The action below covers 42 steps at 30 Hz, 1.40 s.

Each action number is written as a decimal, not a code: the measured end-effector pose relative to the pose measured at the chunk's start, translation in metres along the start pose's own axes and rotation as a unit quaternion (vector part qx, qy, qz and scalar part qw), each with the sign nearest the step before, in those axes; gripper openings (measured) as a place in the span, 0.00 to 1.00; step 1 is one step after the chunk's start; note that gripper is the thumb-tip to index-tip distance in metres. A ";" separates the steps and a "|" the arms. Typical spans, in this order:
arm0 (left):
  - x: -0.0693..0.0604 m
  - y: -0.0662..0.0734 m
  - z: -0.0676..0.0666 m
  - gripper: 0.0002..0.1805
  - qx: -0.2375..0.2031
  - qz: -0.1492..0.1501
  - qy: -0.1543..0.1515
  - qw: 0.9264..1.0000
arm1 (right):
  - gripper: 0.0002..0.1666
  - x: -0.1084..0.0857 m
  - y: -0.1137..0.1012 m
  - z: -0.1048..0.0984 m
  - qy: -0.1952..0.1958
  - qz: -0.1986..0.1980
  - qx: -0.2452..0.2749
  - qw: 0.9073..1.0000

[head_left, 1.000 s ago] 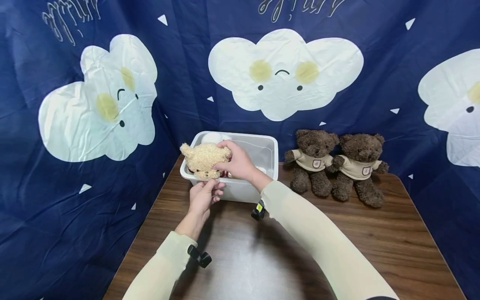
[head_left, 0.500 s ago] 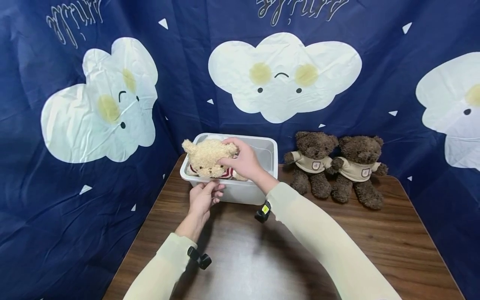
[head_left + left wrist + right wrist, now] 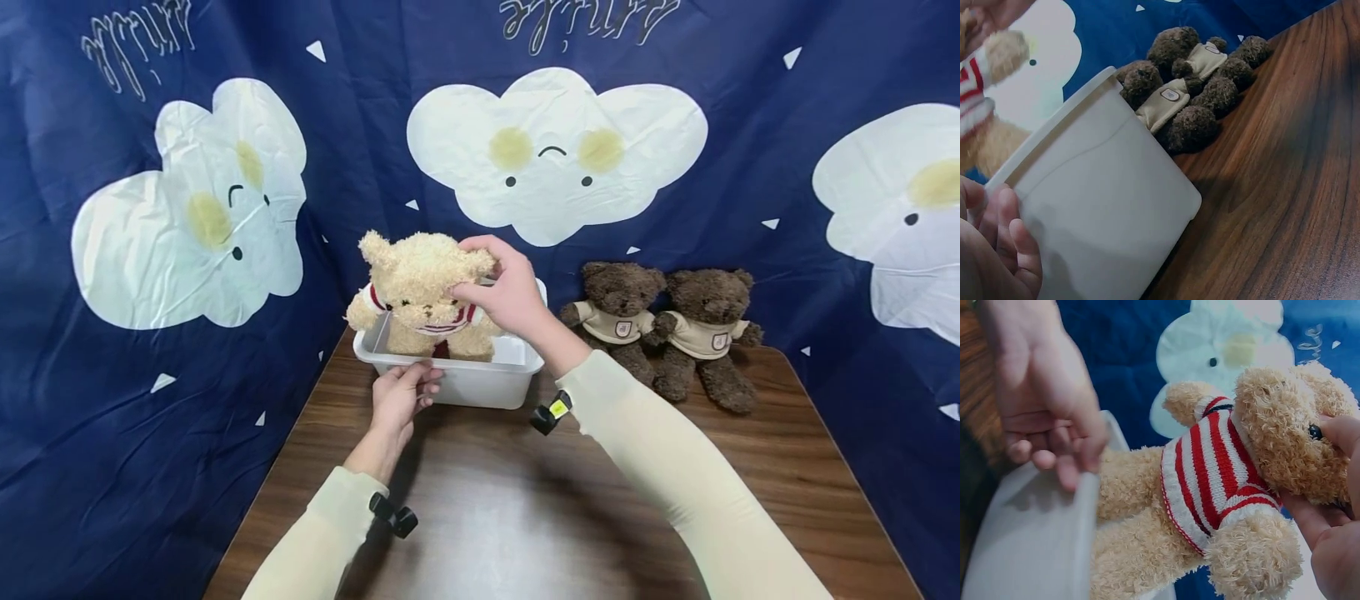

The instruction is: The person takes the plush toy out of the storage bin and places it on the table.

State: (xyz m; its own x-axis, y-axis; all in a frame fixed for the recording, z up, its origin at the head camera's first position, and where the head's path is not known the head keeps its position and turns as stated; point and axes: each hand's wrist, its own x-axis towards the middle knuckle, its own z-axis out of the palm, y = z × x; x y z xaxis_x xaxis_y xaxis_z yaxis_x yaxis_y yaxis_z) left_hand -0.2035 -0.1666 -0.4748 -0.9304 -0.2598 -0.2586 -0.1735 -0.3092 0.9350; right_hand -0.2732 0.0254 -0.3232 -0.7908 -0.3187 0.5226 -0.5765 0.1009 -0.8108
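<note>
A cream teddy bear [image 3: 420, 267] in a red-and-white striped sweater [image 3: 1210, 469] rises upright from the white plastic bin [image 3: 480, 387]. Its legs are still partly below the front rim. My right hand [image 3: 510, 287] grips its head by the ear, thumb on the face near one eye. At the bin's front left, my left hand [image 3: 397, 400] holds the rim, with its fingers [image 3: 1007, 212] against the outer wall in the left wrist view. The bear hides much of the bin's inside.
Two dark brown teddy bears [image 3: 622, 292] in beige shirts sit side by side right of the bin. The wooden table [image 3: 480, 500] reaches toward me. A blue cloth [image 3: 360, 125] with white clouds hangs behind and at both sides.
My right hand has lifted the cream bear from low in the bin, tipping it upright so its sweater and legs now show. The left hand stays at the rim.
</note>
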 end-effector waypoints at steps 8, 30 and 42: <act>0.003 -0.002 -0.001 0.10 -0.005 0.003 0.004 1.000 | 0.30 -0.002 -0.031 -0.039 0.013 -0.011 -0.002 1.000; 0.002 -0.002 -0.003 0.09 0.001 -0.005 0.014 1.000 | 0.28 -0.061 -0.039 -0.176 0.149 -0.039 0.018 0.988; 0.004 -0.002 -0.001 0.09 -0.006 -0.001 0.007 1.000 | 0.27 -0.114 -0.015 -0.217 0.225 0.014 0.075 0.971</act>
State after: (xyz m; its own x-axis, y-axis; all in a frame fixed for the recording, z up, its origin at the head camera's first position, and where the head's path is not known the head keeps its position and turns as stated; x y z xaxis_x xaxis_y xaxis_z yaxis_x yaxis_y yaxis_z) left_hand -0.2069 -0.1680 -0.4783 -0.9255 -0.2716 -0.2640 -0.1714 -0.3211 0.9314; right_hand -0.2187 0.2646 -0.3138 -0.8353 0.1299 0.5343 -0.5433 -0.0456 -0.8383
